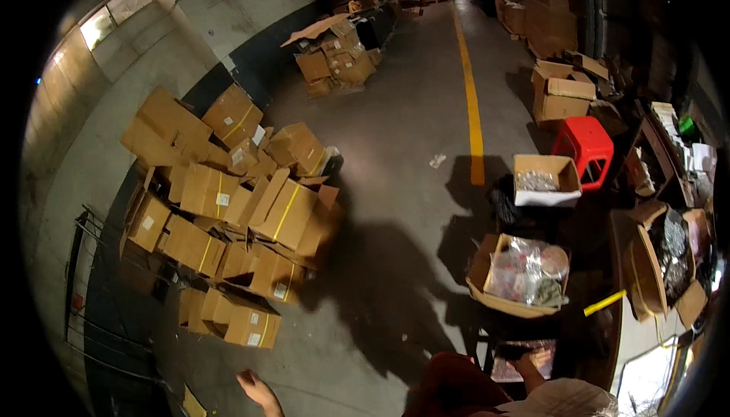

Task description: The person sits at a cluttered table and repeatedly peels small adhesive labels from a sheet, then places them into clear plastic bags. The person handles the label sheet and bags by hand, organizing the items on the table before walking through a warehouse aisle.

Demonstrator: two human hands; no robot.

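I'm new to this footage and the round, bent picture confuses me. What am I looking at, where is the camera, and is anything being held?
A wide fisheye camera worn on a person's head looks down, so straight edges bend. There is no machine, only bare hands. The left hand hangs open over the concrete floor, holding nothing. The right hand reaches low by a dark stand; whether it grips anything is unclear. A heap of cardboard boxes lies left. To the right sit an open box of plastic bags, a white box and a red stool.
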